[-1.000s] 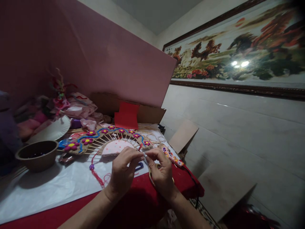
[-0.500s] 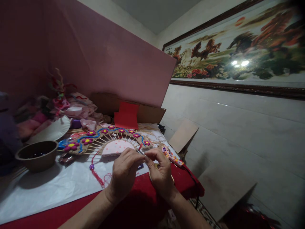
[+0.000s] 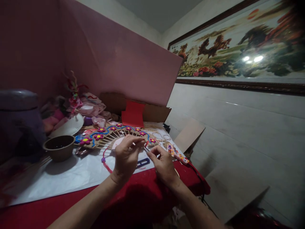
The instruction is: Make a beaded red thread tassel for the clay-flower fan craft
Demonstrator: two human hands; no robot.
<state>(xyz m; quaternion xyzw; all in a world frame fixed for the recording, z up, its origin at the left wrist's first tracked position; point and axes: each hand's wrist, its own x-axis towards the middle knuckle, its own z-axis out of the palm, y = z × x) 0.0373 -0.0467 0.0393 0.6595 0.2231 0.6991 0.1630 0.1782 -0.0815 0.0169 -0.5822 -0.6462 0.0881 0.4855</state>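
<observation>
My left hand is raised over the near side of a decorated fan, its fingertips pinched together. Opposite it, my right hand also pinches, thumb against forefinger. A thin, dark sliver with a bit of red near it shows between the fingertips; it is too small to name. The fan has thin ribs, a burlap-like band with purple flowers and a blue wavy line, and a pale dotted centre partly behind my left hand. A red tassel with a purple bead hangs toward me. Between my hands lies a dark blue slotted piece.
A brown bowl stands on white paper at left. Red card leans at the back. A flower-patterned glue gun, its cord hanging over the edge, lies right. A gold-coloured loop peeks out beside my right hand.
The view has shifted left. My hands have drawn slightly apart, my left fingertips rising, and the blue slotted piece has come into fuller view between them.
</observation>
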